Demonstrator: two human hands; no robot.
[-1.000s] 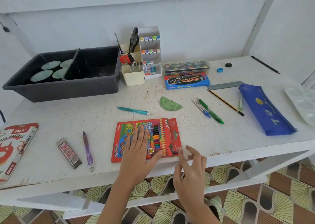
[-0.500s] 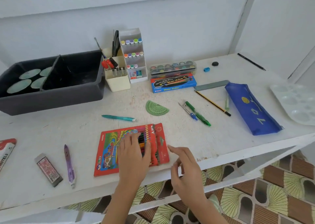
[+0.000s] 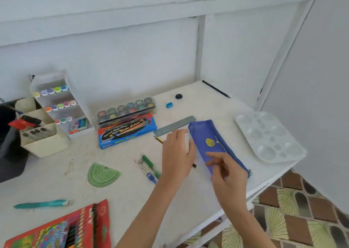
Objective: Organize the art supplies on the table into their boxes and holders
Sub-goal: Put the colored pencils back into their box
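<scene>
We look down at a blue pencil case [image 3: 208, 134] on a white table [image 3: 122, 189]. Our left hand [image 3: 177, 153], fingers straight, lies just left of it. Our right hand [image 3: 226, 174], fingers bent, covers its near end; grip unclear. Grey ruler [image 3: 175, 125] by its far end, white palette [image 3: 270, 136] to its right.

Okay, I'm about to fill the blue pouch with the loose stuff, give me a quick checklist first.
1. Pouch in reach: ok, the right hand is over it.
2. Pouch unzipped: cannot tell, too blurred.
3. Left hand free: ok, open and holding nothing.
4. Pencil reachable: ok, it lies partly hidden below the left hand.
5. Ruler clear to lift: ok, nothing lies on it.
6. Right hand free: cannot tell whether it pinches the pouch.
</scene>
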